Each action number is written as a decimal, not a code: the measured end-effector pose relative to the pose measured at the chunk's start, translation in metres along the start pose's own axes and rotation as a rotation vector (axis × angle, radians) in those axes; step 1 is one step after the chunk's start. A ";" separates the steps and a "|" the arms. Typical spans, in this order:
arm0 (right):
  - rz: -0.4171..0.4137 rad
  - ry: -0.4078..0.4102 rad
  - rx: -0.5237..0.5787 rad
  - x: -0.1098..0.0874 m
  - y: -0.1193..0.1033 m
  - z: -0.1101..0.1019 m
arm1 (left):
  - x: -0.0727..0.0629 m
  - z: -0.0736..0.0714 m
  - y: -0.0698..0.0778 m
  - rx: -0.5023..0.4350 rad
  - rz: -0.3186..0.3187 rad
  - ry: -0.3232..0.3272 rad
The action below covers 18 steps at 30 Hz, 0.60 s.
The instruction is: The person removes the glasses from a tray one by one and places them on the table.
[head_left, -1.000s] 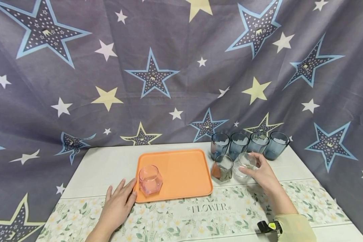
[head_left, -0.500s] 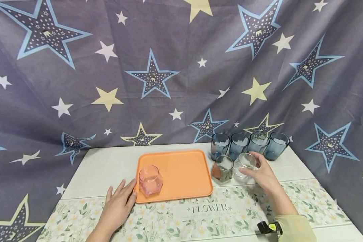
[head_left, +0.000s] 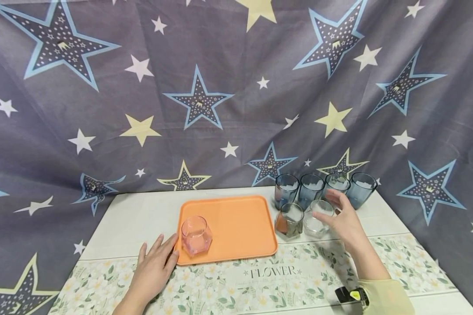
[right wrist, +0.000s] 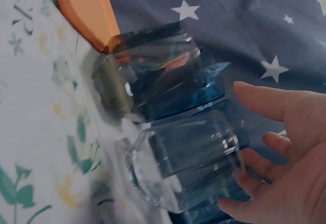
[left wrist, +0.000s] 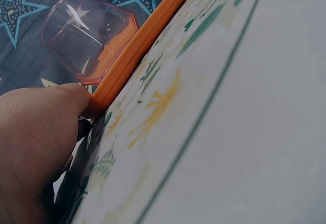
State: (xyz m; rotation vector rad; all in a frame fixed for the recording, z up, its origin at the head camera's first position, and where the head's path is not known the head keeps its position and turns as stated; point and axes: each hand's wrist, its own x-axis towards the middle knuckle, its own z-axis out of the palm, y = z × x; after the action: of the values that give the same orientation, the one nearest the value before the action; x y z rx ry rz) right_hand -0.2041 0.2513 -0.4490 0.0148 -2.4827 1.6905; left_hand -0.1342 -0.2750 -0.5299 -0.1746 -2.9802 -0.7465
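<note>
My left hand [head_left: 151, 271] rests at the left end of an orange tray [head_left: 236, 225], fingers spread, with the thumb against its rim in the left wrist view. A pink tinted glass [head_left: 197, 240] stands upright on that end of the tray. To the right of the tray, a clear glass [head_left: 315, 226] stands on the table beside a smoky grey glass [head_left: 291, 224]. My right hand [head_left: 344, 223] is spread around the clear glass's upper part. In the right wrist view its fingertips [right wrist: 242, 86] are parted near the rim, holding nothing.
Several blue tumblers [head_left: 287, 192] stand in a row behind the grey and clear glasses, close to the star-patterned curtain [head_left: 228, 122]. A white tablecloth with a floral band [head_left: 220, 284] covers the table. A small black device [head_left: 352, 295] sits on the right sleeve.
My right hand has loosened from the clear glass, its fingers spreading and lifting slightly. The clear glass stays in place, and my left hand has not moved.
</note>
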 end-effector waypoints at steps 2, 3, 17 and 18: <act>-0.017 0.012 -0.001 0.000 -0.005 0.000 | 0.000 0.000 0.000 0.001 0.002 0.003; -0.022 0.015 -0.001 -0.001 -0.007 0.000 | 0.000 0.001 0.000 0.001 0.003 0.004; -0.125 0.009 0.047 -0.006 -0.048 0.020 | 0.001 0.002 0.000 -0.004 0.007 0.012; -0.131 0.004 0.051 -0.006 -0.051 0.023 | 0.001 0.002 0.000 -0.007 0.008 0.011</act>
State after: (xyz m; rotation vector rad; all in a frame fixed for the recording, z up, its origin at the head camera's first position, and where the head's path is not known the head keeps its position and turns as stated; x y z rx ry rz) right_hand -0.1968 0.2111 -0.4112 0.1746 -2.3782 1.6976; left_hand -0.1351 -0.2744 -0.5317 -0.1811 -2.9649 -0.7542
